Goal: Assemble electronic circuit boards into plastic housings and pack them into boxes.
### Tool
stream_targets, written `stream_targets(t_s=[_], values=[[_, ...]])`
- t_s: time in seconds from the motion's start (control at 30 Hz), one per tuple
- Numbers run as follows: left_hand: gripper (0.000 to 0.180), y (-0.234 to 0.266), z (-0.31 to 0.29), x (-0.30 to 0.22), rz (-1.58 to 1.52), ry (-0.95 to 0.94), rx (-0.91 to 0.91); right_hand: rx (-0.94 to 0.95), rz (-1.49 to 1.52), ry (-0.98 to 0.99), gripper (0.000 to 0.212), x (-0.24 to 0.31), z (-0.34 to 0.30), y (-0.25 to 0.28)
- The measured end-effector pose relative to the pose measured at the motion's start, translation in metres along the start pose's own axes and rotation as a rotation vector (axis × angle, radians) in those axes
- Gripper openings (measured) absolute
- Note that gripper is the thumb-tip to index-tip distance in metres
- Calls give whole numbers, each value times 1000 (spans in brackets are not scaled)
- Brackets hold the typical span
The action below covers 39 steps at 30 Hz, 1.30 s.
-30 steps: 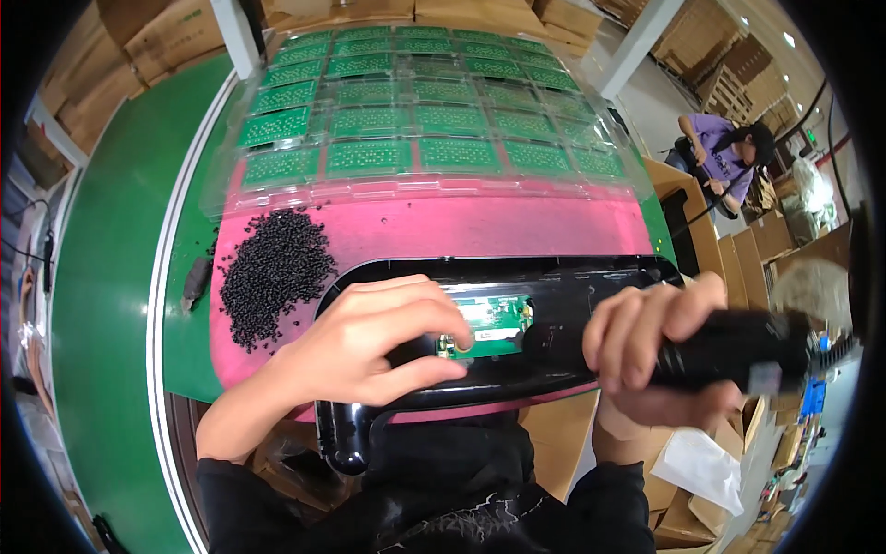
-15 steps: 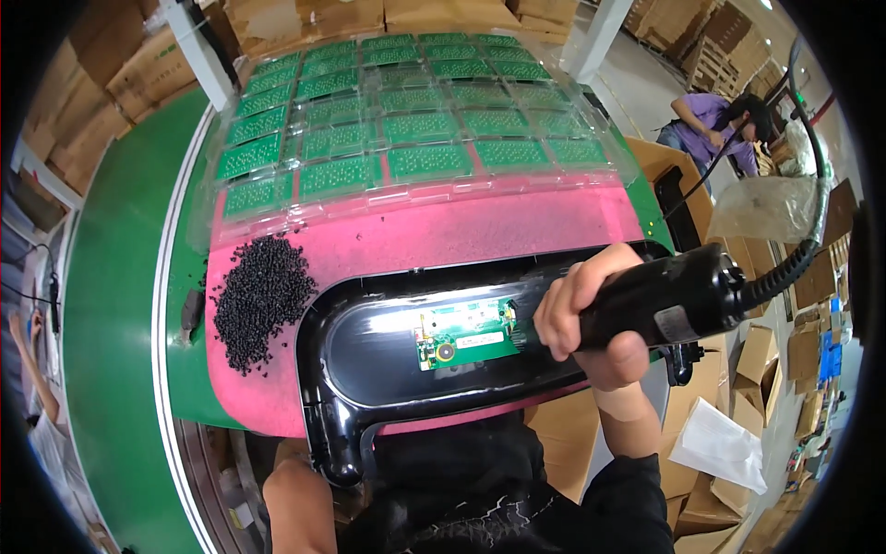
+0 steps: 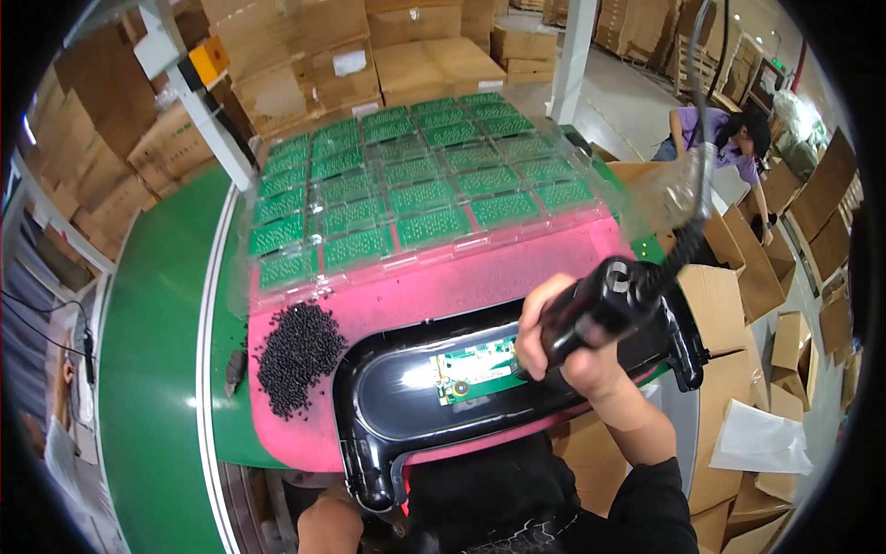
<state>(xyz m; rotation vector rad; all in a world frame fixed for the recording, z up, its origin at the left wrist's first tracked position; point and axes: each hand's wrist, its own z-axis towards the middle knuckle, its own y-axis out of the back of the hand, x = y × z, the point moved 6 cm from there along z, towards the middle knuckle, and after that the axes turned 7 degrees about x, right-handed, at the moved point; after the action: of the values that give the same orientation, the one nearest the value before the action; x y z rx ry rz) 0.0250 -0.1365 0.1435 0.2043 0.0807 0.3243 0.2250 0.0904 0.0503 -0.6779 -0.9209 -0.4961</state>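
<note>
My right hand [image 3: 595, 371] is wrapped round a black corded electric screwdriver [image 3: 600, 309], its tip end hidden by the fingers and pointing down at the right end of a green circuit board [image 3: 475, 367]. That board lies inside a long glossy black plastic housing [image 3: 388, 397] with a leg at each end. The housing rests along the near edge of a pink mat [image 3: 443, 268]. Of my left side only a bare part of the arm [image 3: 329, 524] shows below the housing; the left hand is out of sight.
A heap of small black screw-like pieces [image 3: 297, 360] lies left of the housing. Clear plastic trays of green boards [image 3: 406, 198] cover the mat's far part. A green belt [image 3: 157, 369] runs at left; cardboard boxes [image 3: 434, 69] stand behind. Another person [image 3: 711, 134] bends over boxes at right.
The view has shifted, so the table appears lower and farther right. My right hand has tipped the screwdriver more upright, and its cord has swung inward. The other person now reaches down into the boxes.
</note>
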Motion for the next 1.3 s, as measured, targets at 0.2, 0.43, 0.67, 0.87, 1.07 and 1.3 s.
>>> stream_targets(t_s=[0.2, 0.43, 0.67, 0.87, 1.07, 1.3], values=[[19, 27, -66, -23, 1210, 1209, -457, -763, 312, -67, 19, -2, -14, 81], [38, 8, -189, -29, 787, 2105, -1292, -715, 287, 107, 45, 24, -45, 90], [56, -50, -242, 28, -68, 993, -1874, -883, -440, 659, 28, 108, -134, 104], [52, -37, -160, 9, -3265, 18, -543, -1525, -1175, 588, 34, 127, -301, 201], [39, -27, -113, -5, -3236, -887, -291, -1589, -1395, -833, 87, -95, -530, 283], [35, 18, -154, -149, -3311, -1143, 198, -1183, -460, -1496, 71, -262, -686, 261]])
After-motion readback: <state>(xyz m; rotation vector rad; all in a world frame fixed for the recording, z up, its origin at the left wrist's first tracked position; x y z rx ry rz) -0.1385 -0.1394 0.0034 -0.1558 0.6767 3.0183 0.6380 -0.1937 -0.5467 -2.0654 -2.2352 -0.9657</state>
